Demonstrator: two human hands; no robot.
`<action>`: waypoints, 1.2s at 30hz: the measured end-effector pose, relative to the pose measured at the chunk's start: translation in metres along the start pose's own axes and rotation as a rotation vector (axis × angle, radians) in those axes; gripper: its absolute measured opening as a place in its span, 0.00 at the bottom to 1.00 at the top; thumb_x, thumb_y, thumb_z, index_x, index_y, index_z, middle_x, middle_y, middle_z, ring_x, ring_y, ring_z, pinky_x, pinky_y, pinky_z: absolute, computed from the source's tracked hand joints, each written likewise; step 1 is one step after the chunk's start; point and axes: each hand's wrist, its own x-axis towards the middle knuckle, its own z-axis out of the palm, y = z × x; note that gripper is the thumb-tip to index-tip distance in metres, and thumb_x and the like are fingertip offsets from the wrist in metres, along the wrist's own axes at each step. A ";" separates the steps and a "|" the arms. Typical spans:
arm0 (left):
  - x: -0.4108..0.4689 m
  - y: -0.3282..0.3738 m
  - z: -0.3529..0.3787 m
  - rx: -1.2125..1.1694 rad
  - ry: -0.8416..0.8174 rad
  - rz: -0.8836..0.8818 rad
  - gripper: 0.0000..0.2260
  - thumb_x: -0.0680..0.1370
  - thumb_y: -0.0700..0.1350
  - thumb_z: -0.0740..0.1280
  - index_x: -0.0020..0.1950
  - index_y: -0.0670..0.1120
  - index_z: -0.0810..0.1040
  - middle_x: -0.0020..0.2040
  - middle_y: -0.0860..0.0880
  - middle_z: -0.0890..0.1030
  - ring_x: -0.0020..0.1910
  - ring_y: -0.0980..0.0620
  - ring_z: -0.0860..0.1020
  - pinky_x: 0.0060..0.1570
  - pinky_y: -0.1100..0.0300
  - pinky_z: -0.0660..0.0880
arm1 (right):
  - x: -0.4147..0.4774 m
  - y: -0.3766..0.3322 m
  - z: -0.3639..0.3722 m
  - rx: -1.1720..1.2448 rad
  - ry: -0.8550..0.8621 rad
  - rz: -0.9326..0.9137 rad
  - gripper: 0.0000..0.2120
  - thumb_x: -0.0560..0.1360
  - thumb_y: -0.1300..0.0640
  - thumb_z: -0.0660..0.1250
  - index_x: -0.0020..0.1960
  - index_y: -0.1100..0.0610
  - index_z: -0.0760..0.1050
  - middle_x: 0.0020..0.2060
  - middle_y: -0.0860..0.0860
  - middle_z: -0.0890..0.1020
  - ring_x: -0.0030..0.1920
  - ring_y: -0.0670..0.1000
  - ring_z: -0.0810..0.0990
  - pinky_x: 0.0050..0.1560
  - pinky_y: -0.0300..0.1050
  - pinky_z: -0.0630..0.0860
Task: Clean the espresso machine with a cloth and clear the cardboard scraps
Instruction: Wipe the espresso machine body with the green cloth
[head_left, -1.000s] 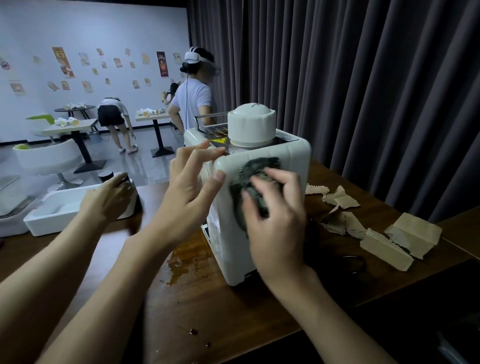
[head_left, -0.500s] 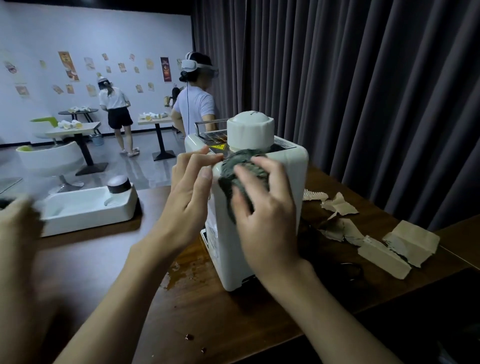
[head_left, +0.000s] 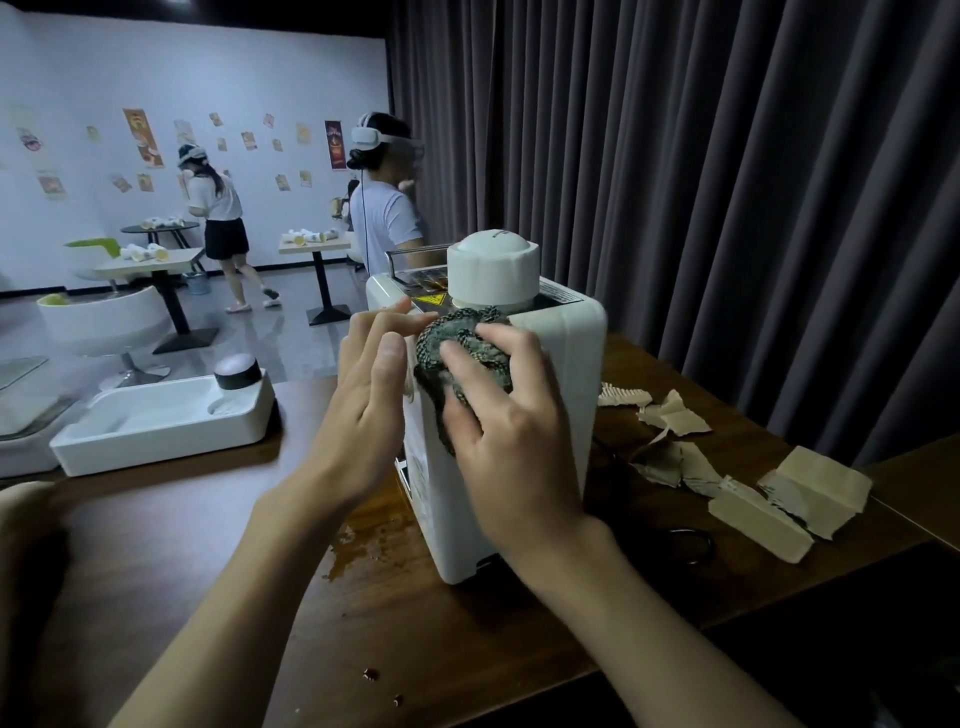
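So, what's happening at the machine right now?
A person is wiping the machine: the right hand holds a dark cloth against its top edge, while the left hand rests on its left side. The scraps lie untouched on the table to the right, and a brown spill sits by the base.

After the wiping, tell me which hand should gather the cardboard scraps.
Right, probably: the cardboard scraps lie right of the espresso machine, on the right hand's side; the left hand would have to reach across.

Glossy white plastic espresso machine, coarse dark knitted cloth, rough matt brown cardboard scraps, dark wood-grain bench with slight sheen, smooth white plastic tray
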 end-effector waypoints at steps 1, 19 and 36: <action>0.000 0.000 -0.001 -0.001 -0.003 -0.002 0.16 0.82 0.60 0.44 0.58 0.71 0.70 0.66 0.61 0.69 0.75 0.61 0.63 0.74 0.56 0.59 | 0.000 0.004 -0.001 0.005 -0.009 -0.020 0.15 0.74 0.65 0.70 0.61 0.61 0.79 0.58 0.59 0.77 0.58 0.60 0.77 0.61 0.49 0.74; 0.004 0.026 0.018 0.279 0.145 -0.166 0.21 0.70 0.68 0.71 0.60 0.67 0.70 0.55 0.54 0.71 0.57 0.48 0.76 0.57 0.41 0.78 | 0.033 0.120 -0.067 0.583 -0.269 0.468 0.12 0.72 0.68 0.72 0.47 0.53 0.77 0.44 0.48 0.81 0.49 0.43 0.79 0.53 0.39 0.75; 0.005 0.047 0.009 0.514 0.299 -0.281 0.25 0.72 0.69 0.67 0.64 0.60 0.68 0.62 0.46 0.70 0.67 0.42 0.69 0.64 0.38 0.69 | 0.049 0.121 -0.070 0.681 -0.436 0.520 0.22 0.73 0.63 0.73 0.64 0.54 0.70 0.54 0.57 0.82 0.54 0.52 0.83 0.55 0.47 0.80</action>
